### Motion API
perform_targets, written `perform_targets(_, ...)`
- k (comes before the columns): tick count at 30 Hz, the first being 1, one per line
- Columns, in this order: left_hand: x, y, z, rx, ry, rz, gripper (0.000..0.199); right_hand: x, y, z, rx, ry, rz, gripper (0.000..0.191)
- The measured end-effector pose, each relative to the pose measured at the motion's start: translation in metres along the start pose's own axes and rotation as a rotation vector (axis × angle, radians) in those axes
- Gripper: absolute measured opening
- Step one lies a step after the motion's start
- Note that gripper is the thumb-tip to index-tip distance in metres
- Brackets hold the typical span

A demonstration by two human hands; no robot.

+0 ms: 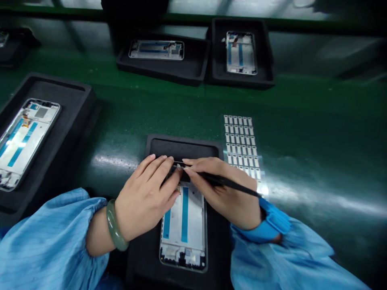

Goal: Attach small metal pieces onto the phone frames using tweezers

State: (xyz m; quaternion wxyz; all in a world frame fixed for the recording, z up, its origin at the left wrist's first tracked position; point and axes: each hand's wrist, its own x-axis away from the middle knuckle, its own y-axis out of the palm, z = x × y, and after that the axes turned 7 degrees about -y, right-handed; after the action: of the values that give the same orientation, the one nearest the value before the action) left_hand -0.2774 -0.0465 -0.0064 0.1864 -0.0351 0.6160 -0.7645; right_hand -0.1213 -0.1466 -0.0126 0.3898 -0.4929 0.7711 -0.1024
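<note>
A phone frame (195, 217) with blue strips lies in a black foam tray (218, 257) in front of me. My left hand (148, 195) rests on the upper left part of the frame, fingers extended and slightly apart, with nothing visible in them. In my right hand (222, 185) a pair of black tweezers (231, 184) is pinched, its tips at the top of the frame beside my left fingertips. Whatever lies at the tips is too small to make out.
A sheet of small white labels (240, 139) lies right of the tray. Another tray (71, 100) with a phone frame (30, 141) is at the left. Two trays (193, 70) (266, 60) with phone frames stand at the back.
</note>
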Motion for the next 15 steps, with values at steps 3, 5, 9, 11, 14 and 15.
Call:
perform_targets(3,-0.0003,0.0,-0.0005,0.004,0.005,0.001,0.034,0.0011,-0.0003,-0.0009,-0.02,-0.003,0.028,0.024)
perform_targets(5,-0.0006,-0.0001,-0.0007,0.008,0.004,-0.005,0.034,-0.0002,-0.0009,-0.0021,-0.058,0.079,0.146,0.022)
perform_targets(9,-0.0011,-0.0004,-0.0008,0.021,-0.003,-0.013,0.034,-0.0058,-0.0011,-0.004,-0.224,0.275,0.298,0.016)
perform_targets(11,-0.0011,-0.0003,-0.0008,0.026,-0.005,-0.013,0.034,-0.0074,-0.0002,-0.0036,-0.268,0.305,0.243,0.015)
perform_targets(14,-0.0011,-0.0001,-0.0008,0.031,-0.006,-0.008,0.034,-0.0069,0.0014,-0.0014,-0.238,0.283,0.133,0.015)
perform_targets(15,-0.001,0.0,-0.0007,0.031,-0.006,-0.005,0.033,-0.0064,0.0017,-0.0007,-0.217,0.273,0.109,0.015)
